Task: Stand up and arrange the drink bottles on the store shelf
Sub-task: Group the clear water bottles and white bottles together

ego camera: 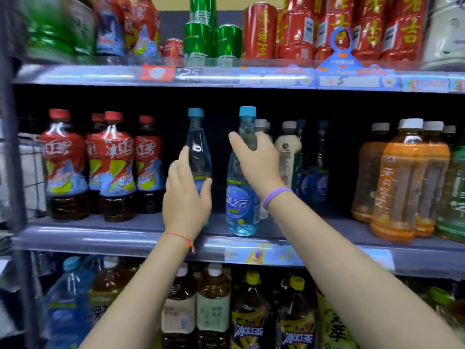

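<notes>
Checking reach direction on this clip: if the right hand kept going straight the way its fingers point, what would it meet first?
Probably the white-capped bottles behind. The right hand already wraps the neck of the right blue-capped bottle, fingers pointing up and into the shelf. Depth there is unclear.

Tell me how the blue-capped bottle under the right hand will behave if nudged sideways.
The blue-capped bottle is tall and narrow, so it probably tips easily. It looks full, likely heavy enough to resist light nudges. Its smooth clear plastic may slip under the right hand.
</notes>
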### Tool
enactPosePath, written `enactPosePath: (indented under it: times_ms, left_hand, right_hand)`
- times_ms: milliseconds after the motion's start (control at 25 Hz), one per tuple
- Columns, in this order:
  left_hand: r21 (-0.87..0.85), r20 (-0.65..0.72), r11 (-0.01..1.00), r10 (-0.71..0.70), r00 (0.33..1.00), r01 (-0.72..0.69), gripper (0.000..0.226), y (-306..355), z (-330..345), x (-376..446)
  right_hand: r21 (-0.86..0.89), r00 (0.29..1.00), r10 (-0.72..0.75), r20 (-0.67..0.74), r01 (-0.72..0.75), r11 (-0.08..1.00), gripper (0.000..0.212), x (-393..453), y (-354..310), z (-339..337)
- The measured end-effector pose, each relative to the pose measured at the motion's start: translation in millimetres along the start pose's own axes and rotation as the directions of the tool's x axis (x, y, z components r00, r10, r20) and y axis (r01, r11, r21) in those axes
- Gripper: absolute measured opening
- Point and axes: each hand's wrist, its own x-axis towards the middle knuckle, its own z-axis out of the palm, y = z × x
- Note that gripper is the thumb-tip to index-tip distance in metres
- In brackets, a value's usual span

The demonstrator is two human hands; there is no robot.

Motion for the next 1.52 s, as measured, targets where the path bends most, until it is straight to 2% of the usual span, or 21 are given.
enactPosePath:
  times_ms: [360,440,520,560,600,680,720,760,800,840,880,920,960,1040,1080,1120,1200,1280,1320,1440,1520]
  left_hand:
    - [0.025,-0.029,1.000,0.007,1.000,-0.006,0.073,-35.9,-14.2,6.4]
    - [-0.015,-0.024,0.999,-0.041,0.999,0.041,0.072,-36.4,-14.7,7.2]
    - [-0.067,-0.021,0.991,-0.119,0.993,0.118,0.072,-31.0,-15.9,6.7]
    - [-0.068,-0.050,0.993,-0.102,0.994,0.099,0.070,-24.1,-17.7,4.9]
    - [-0.062,-0.098,0.998,-0.027,0.995,0.021,0.067,-14.8,-18.0,2.0]
    - [-0.083,-0.182,0.974,0.192,0.964,-0.210,0.052,7.7,-11.0,-6.9]
    - [-0.109,-0.177,0.946,0.283,0.943,-0.305,0.044,21.1,-5.3,-12.4]
    - [-0.128,-0.143,0.922,0.347,0.927,-0.365,0.036,34.2,1.9,-17.2]
    - [-0.131,-0.092,0.913,0.378,0.921,-0.387,0.030,46.2,10.4,-20.0]
    - [-0.116,-0.039,0.916,0.381,0.924,-0.383,0.028,56.7,19.6,-21.6]
    - [-0.080,0.010,0.921,0.384,0.923,-0.382,0.028,66.7,30.4,-21.4]
    - [-0.028,0.060,0.918,0.398,0.916,-0.397,0.031,71.1,40.3,-20.5]
    - [0.035,0.110,0.901,0.426,0.898,-0.432,0.035,76.0,50.1,-19.5]
    - [0.190,0.197,0.840,0.474,0.858,-0.508,0.043,87.2,68.3,-12.3]
    - [0.263,0.238,0.809,0.473,0.848,-0.525,0.046,89.6,73.1,-8.2]
    - [0.317,0.266,0.785,0.464,0.845,-0.532,0.048,90.0,76.6,-4.9]
    - [0.389,0.290,0.758,0.438,0.851,-0.523,0.049,86.6,82.9,-3.4]
    - [0.441,0.289,0.751,0.401,0.869,-0.492,0.035,82.6,86.2,-7.6]
    - [0.458,0.284,0.748,0.388,0.877,-0.480,0.027,80.7,88.0,-8.9]
    - [0.486,0.236,0.744,0.394,0.888,-0.459,0.016,77.6,92.3,-5.4]
    - [0.485,0.201,0.745,0.415,0.887,-0.459,0.014,75.1,94.7,-1.9]
  right_hand:
    - [-0.036,1.000,0.020,0.016,-0.020,0.999,0.038,-2.4,-4.3,79.0]
    - [-0.040,1.000,0.022,-0.007,-0.022,0.999,0.039,-6.2,-4.0,88.8]
    - [-0.104,0.999,-0.041,0.028,0.043,0.994,0.036,-13.5,0.0,86.2]
    - [-0.203,0.992,-0.114,0.058,0.124,0.971,0.034,-17.3,3.4,76.9]
    - [-0.319,0.974,-0.218,0.064,0.227,0.920,0.031,-19.8,7.7,62.5]
    - [-0.492,0.904,-0.426,-0.036,0.355,0.795,0.017,-19.4,16.9,25.2]
    - [-0.529,0.881,-0.459,-0.114,0.337,0.779,0.020,-17.0,22.5,3.9]
    - [-0.536,0.894,-0.408,-0.185,0.256,0.805,0.027,-14.4,27.7,-18.6]
    - [-0.529,0.936,-0.271,-0.226,0.116,0.841,0.033,-11.7,33.4,-40.3]
    - [-0.538,0.974,-0.074,-0.216,-0.056,0.841,0.037,-10.4,38.4,-59.1]
    - [-0.580,0.979,0.128,-0.161,-0.199,0.790,0.039,-9.9,46.5,-74.1]
    - [-0.639,0.957,0.286,-0.055,-0.254,0.726,0.039,-12.2,53.9,-79.3]
    - [-0.683,0.925,0.374,0.074,-0.226,0.695,0.038,-15.4,60.9,-81.7]
    - [-0.691,0.889,0.363,0.278,-0.077,0.719,0.040,-18.9,70.7,-86.4]
    - [-0.678,0.886,0.335,0.322,-0.031,0.735,0.043,-15.4,72.7,-89.1]
    - [-0.675,0.896,0.302,0.325,-0.004,0.738,0.045,-8.5,72.9,-93.5]
    - [-0.704,0.949,0.199,0.245,0.032,0.710,0.056,12.6,71.5,-106.0]
    - [-0.743,0.980,0.115,0.162,0.045,0.668,0.067,37.0,65.6,-115.6]
    - [-0.771,0.981,0.100,0.164,0.064,0.633,0.068,49.2,62.8,-115.5]
    - [-0.863,0.964,0.136,0.226,0.134,0.486,0.057,79.7,62.5,-97.3]
    - [-0.892,0.963,0.149,0.224,0.142,0.428,0.051,85.4,68.7,-88.9]
